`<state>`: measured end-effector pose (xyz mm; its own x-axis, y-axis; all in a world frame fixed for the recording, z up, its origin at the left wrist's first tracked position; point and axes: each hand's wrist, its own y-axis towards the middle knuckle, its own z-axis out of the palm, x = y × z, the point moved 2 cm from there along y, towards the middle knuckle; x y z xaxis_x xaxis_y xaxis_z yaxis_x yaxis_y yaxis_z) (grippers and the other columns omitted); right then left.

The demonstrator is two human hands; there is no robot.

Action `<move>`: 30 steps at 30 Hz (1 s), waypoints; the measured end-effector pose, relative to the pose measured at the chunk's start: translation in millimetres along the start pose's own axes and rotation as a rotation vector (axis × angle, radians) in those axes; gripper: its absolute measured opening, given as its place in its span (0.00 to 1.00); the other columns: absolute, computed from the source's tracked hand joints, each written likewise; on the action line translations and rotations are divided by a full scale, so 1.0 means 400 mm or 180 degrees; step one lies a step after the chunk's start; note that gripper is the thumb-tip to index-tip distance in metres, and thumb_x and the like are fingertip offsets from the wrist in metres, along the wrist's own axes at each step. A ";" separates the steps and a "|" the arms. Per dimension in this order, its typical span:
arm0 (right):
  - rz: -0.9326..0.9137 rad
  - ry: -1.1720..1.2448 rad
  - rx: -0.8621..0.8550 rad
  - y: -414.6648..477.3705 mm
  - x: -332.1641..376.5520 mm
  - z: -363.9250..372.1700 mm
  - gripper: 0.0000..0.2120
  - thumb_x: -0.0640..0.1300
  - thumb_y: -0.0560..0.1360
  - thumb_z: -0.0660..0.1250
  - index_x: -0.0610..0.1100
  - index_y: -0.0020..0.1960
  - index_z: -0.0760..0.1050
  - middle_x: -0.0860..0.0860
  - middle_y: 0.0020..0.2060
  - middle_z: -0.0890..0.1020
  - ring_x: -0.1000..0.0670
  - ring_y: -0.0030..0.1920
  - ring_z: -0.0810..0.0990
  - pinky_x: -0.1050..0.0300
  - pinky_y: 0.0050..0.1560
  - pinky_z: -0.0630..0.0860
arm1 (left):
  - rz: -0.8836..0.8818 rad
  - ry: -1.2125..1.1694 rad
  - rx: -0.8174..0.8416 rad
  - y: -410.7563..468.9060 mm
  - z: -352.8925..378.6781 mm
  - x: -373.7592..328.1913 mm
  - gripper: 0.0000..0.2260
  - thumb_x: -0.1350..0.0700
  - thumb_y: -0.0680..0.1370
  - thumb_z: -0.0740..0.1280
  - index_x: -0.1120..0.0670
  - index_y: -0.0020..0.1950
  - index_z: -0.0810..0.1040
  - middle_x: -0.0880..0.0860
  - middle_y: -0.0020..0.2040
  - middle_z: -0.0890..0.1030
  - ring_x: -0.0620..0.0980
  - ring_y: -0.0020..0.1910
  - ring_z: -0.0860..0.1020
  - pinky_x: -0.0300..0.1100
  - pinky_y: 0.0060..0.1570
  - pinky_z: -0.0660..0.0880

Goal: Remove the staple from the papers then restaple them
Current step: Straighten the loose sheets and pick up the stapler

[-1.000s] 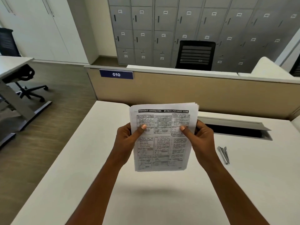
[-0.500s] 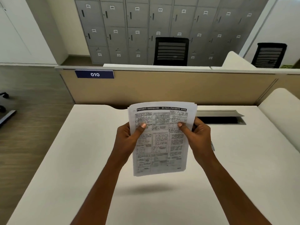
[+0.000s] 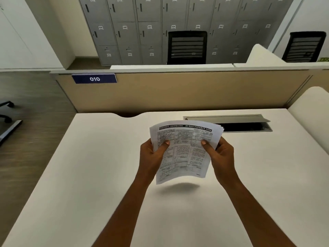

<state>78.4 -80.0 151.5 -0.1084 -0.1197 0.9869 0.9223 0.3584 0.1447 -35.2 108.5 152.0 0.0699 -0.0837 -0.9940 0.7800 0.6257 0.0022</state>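
Observation:
A stack of printed papers [image 3: 183, 150] with a black headline bar hangs above the white desk [image 3: 89, 166], tilted slightly to the right. My left hand [image 3: 153, 154] grips its left edge, thumb pressed on the front page. My right hand [image 3: 220, 154] grips the right edge the same way. The sheets fan a little at the top right corner. No staple is visible on the pages. The metal stapler seen a second ago is hidden behind my right hand or arm.
An open cable hatch [image 3: 231, 123] with a raised metal lid sits in the desk behind the papers. A beige partition [image 3: 178, 91] with a "010" sign [image 3: 94, 78] closes the far edge. A cream side panel [image 3: 309, 118] stands at right.
The view has swung to the right and the papers have tilted slightly clockwise. Both hands keep the same hold. The stapler went out of sight behind my right hand.

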 end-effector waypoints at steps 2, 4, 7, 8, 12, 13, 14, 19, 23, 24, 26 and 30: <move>0.0058 0.0019 -0.0042 0.007 -0.028 -0.012 0.12 0.38 0.78 0.70 0.46 0.60 0.81 0.51 0.52 0.87 0.49 0.50 0.86 0.60 0.44 0.82 | -0.0034 -0.0076 -0.0131 -0.002 0.014 0.025 0.07 0.60 0.79 0.72 0.50 0.54 0.85 0.51 0.49 0.89 0.53 0.47 0.88 0.46 0.44 0.85; 0.0114 0.0079 -0.0055 0.008 -0.057 -0.020 0.11 0.39 0.78 0.70 0.46 0.60 0.81 0.51 0.52 0.87 0.48 0.51 0.86 0.60 0.45 0.82 | -0.0043 -0.0213 -0.0290 -0.011 0.021 0.046 0.06 0.58 0.76 0.71 0.52 0.50 0.86 0.53 0.45 0.88 0.55 0.45 0.87 0.50 0.44 0.85; 0.0195 0.0174 0.0013 0.002 -0.093 -0.024 0.14 0.43 0.75 0.70 0.47 0.61 0.80 0.49 0.53 0.86 0.48 0.52 0.85 0.60 0.45 0.82 | -0.0106 -0.0301 -0.0378 -0.018 0.028 0.081 0.08 0.59 0.75 0.69 0.51 0.48 0.87 0.56 0.44 0.87 0.56 0.46 0.85 0.52 0.45 0.84; 0.0219 0.0181 0.0040 0.001 -0.103 -0.025 0.14 0.44 0.75 0.70 0.47 0.60 0.80 0.49 0.53 0.86 0.47 0.53 0.85 0.59 0.46 0.82 | -0.0129 -0.0288 -0.0374 -0.019 0.031 0.087 0.09 0.59 0.74 0.69 0.50 0.48 0.87 0.56 0.45 0.87 0.56 0.46 0.85 0.53 0.46 0.84; 0.0238 -0.0016 0.0182 0.004 -0.121 -0.026 0.16 0.43 0.72 0.70 0.51 0.59 0.80 0.49 0.52 0.85 0.47 0.55 0.84 0.54 0.49 0.83 | -0.0175 -0.0227 -0.0305 -0.009 0.032 0.103 0.12 0.60 0.73 0.68 0.53 0.54 0.85 0.55 0.49 0.87 0.53 0.50 0.85 0.47 0.46 0.84; 0.0219 -0.0100 0.0206 0.007 -0.119 -0.023 0.16 0.42 0.72 0.70 0.54 0.58 0.80 0.49 0.52 0.85 0.48 0.55 0.84 0.54 0.50 0.83 | -0.0191 -0.0219 -0.0261 -0.005 0.029 0.103 0.13 0.61 0.73 0.68 0.55 0.57 0.83 0.55 0.50 0.87 0.52 0.50 0.85 0.45 0.45 0.83; 0.0203 -0.0190 0.0224 0.011 -0.117 -0.020 0.17 0.41 0.72 0.69 0.56 0.57 0.80 0.50 0.51 0.85 0.49 0.54 0.84 0.54 0.50 0.83 | -0.0225 -0.0199 -0.0216 0.000 0.026 0.103 0.15 0.61 0.73 0.68 0.56 0.59 0.82 0.55 0.51 0.87 0.52 0.50 0.86 0.43 0.45 0.83; 0.0152 -0.0482 0.0286 0.032 -0.116 -0.016 0.15 0.33 0.75 0.70 0.44 0.61 0.80 0.48 0.52 0.85 0.49 0.55 0.84 0.48 0.53 0.83 | -0.0345 0.0061 0.0036 0.018 0.016 0.091 0.13 0.58 0.73 0.68 0.53 0.55 0.85 0.53 0.50 0.88 0.51 0.50 0.87 0.41 0.44 0.82; 0.0104 -0.0425 0.0265 0.041 -0.105 -0.013 0.15 0.33 0.75 0.70 0.50 0.57 0.81 0.51 0.51 0.86 0.50 0.52 0.85 0.55 0.50 0.84 | -0.0113 0.0318 0.0136 0.034 0.001 0.074 0.13 0.58 0.74 0.69 0.53 0.56 0.86 0.53 0.50 0.88 0.52 0.51 0.86 0.44 0.47 0.84; 0.0124 -0.0392 0.0261 0.039 -0.104 -0.012 0.15 0.34 0.75 0.70 0.52 0.55 0.81 0.51 0.50 0.86 0.51 0.52 0.85 0.56 0.49 0.83 | -0.0093 0.0369 0.0167 0.036 0.001 0.072 0.13 0.58 0.74 0.69 0.54 0.57 0.86 0.53 0.51 0.88 0.52 0.52 0.86 0.46 0.48 0.84; 0.0188 -0.0363 0.0245 0.035 -0.105 -0.007 0.15 0.37 0.71 0.69 0.55 0.52 0.81 0.52 0.48 0.86 0.51 0.51 0.85 0.56 0.49 0.83 | -0.0138 0.0419 0.0173 0.037 0.006 0.070 0.13 0.57 0.73 0.69 0.54 0.57 0.85 0.54 0.51 0.88 0.54 0.52 0.86 0.49 0.50 0.85; 0.0137 -0.0360 0.0149 0.041 -0.092 0.005 0.18 0.38 0.69 0.67 0.60 0.48 0.82 0.56 0.46 0.87 0.53 0.49 0.85 0.63 0.43 0.81 | -0.0032 0.0414 0.0040 0.041 0.015 0.062 0.13 0.58 0.73 0.68 0.53 0.55 0.86 0.55 0.50 0.88 0.54 0.50 0.87 0.55 0.50 0.85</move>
<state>96.9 -67.6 117.7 -0.1128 0.0009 0.9936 0.9089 0.4042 0.1028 -16.9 112.3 128.2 -0.0186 0.0118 -0.9998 0.7881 0.6155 -0.0074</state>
